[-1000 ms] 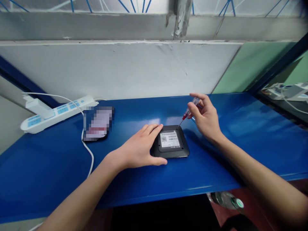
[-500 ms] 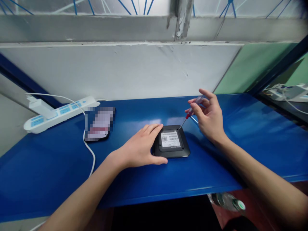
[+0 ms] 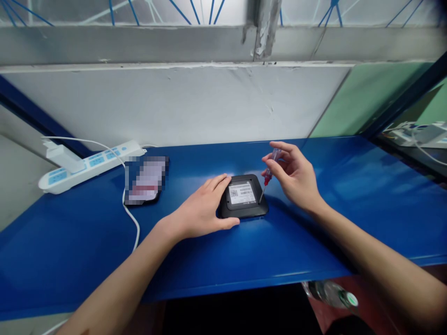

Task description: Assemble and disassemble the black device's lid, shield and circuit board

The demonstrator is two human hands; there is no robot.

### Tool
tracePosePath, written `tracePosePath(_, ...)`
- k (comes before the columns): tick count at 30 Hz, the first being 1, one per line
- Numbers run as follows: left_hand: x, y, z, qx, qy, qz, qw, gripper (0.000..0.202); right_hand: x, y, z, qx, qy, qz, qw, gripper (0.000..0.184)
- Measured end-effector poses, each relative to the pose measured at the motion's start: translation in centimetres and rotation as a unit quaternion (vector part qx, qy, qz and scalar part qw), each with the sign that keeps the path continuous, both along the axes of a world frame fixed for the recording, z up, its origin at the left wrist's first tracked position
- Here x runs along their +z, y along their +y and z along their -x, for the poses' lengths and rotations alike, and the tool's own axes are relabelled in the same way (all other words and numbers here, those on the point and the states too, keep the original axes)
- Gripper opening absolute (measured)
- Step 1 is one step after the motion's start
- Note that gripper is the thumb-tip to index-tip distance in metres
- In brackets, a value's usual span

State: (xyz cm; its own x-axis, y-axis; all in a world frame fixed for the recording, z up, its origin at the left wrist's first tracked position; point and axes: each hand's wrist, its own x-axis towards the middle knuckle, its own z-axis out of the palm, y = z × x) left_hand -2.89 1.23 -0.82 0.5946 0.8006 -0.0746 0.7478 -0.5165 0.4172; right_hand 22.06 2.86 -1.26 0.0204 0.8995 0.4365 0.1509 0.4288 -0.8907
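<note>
A small black square device point(image 3: 243, 197) lies bottom up on the blue shelf point(image 3: 314, 242), showing a white label with a QR code. My left hand point(image 3: 200, 211) rests against its left side, thumb along the front edge and fingers over the back corner, pinning it. My right hand point(image 3: 291, 174) pinches a thin screwdriver point(image 3: 266, 180) with a clear and red handle. The tip points down at the device's near right corner.
A white power strip point(image 3: 87, 165) with a plugged charger sits at the back left, its white cable point(image 3: 134, 223) running forward over the shelf edge. A phone point(image 3: 146, 180) lies beside it. A plastic bottle point(image 3: 331, 293) lies below the shelf at the right.
The screwdriver tip has moved from the device's far right corner to its near right corner. The device now lies a little farther back and left under my left hand.
</note>
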Motion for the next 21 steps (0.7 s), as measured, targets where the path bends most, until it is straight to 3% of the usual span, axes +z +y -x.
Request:
tracePosePath(6,0.0,-0.3,0.2,-0.035,-0.018,-0.005,0.999,0.100,-0.4,0.9,-0.4,-0.068,0.037,-0.042,0.996,0.034)
tracePosePath(21,0.0,-0.5,-0.3,-0.048,-0.032,0.008,0.998,0.104,-1.2,1.5,-1.1,-0.073,-0.035,-0.069,0.994,0.039)
